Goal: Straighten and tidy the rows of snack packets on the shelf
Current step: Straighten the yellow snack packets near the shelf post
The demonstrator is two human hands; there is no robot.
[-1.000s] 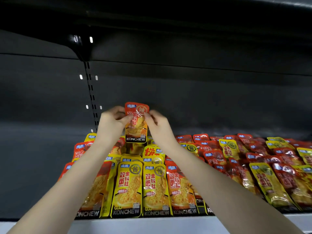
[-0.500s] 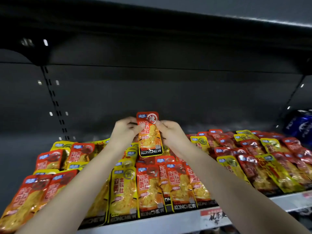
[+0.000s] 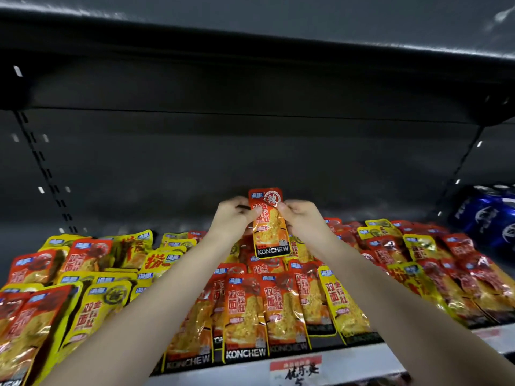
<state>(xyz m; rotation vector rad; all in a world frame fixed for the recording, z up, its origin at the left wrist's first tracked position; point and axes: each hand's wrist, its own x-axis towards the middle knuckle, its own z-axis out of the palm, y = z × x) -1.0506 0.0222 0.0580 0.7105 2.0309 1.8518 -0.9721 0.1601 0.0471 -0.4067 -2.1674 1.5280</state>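
An orange-red snack packet (image 3: 269,227) marked KONCHEW stands upright above the rows, held between both hands. My left hand (image 3: 232,218) pinches its left edge near the top. My right hand (image 3: 301,217) pinches its right edge at the same height. Below and around lie rows of red and yellow snack packets (image 3: 245,310) on the shelf (image 3: 348,360), overlapping and partly askew, with the yellow ones (image 3: 92,305) at the left slanting. My forearms cover part of the middle rows.
The dark back wall and the upper shelf (image 3: 250,65) close in above. Blue drink packs (image 3: 490,218) stand at the far right. A handwritten price label (image 3: 298,370) sits on the shelf's front edge. Slotted uprights run at left and right.
The view has shifted right along the shelf, bringing the blue packs and price label into sight. Both hands keep hold of the same upright packet, now over the red rows.
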